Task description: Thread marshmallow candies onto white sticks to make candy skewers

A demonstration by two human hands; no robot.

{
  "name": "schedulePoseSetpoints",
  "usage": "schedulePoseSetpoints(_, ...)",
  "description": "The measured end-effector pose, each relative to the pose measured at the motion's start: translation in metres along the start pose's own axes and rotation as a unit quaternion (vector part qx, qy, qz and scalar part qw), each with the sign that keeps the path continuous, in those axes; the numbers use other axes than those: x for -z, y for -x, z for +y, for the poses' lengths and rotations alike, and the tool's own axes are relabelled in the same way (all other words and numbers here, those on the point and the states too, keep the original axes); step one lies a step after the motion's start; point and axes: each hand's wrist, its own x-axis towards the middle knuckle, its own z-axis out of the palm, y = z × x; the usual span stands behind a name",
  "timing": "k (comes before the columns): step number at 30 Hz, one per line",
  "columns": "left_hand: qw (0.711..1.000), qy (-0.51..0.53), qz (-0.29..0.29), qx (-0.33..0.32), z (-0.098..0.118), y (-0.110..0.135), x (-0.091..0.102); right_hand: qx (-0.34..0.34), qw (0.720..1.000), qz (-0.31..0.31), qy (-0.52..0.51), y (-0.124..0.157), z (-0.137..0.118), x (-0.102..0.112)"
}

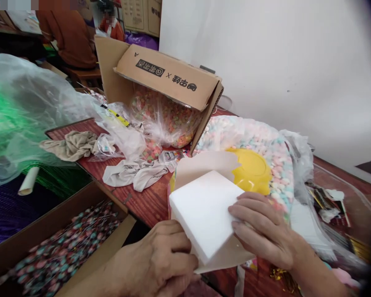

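A square white foam block (208, 212) lies tilted on a pale paper sheet (204, 165), whose edges show behind and below it. My left hand (170, 255) is at the block's lower left, fingers curled and closed on the sheet's near edge; its fingertips are partly hidden. My right hand (262, 227) grips the block's right corner with several fingers laid over the edge, its thumb out of sight. Just behind the block sits a yellow plastic plate with a scalloped rim (253, 169), against a bag of pastel pom-poms (275, 161).
An open carton (167, 76) holds bags of small orange and green pieces (176, 119). Cloths (136, 173) lie on the wooden table (151, 202). At lower left is a box of beaded sticks (71, 243); clear bags (327, 206) lie at right. Seated people (68, 37) are behind.
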Motion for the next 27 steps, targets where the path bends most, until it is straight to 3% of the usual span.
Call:
schedulePoseSetpoints(3, 0.999, 0.047, -0.02, 0.008, 0.0, 0.001, -0.001, 0.033, 0.999, -0.028, -0.005, -0.009, 0.007, -0.011)
schedulePoseSetpoints(8, 1.0, 0.011, -0.026, 0.012, -0.005, 0.005, -0.004, 0.022, 0.996, -0.081, -0.005, -0.017, 0.01, -0.025)
schedulePoseSetpoints(15, 1.0, 0.018, 0.002, 0.002, -0.01, 0.002, -0.005, -0.02, 0.975, -0.22, -0.007, -0.03, 0.005, -0.001)
schedulePoseSetpoints(18, 1.0, 0.021, 0.017, -0.003, -0.011, 0.0, -0.01, -0.031, 0.967, -0.254, 0.017, -0.036, 0.01, -0.002)
schedulePoseSetpoints(27, 0.996, 0.076, 0.036, -0.021, -0.018, -0.007, -0.011, 0.013, 0.956, -0.292, 0.025, -0.047, 0.029, -0.064)
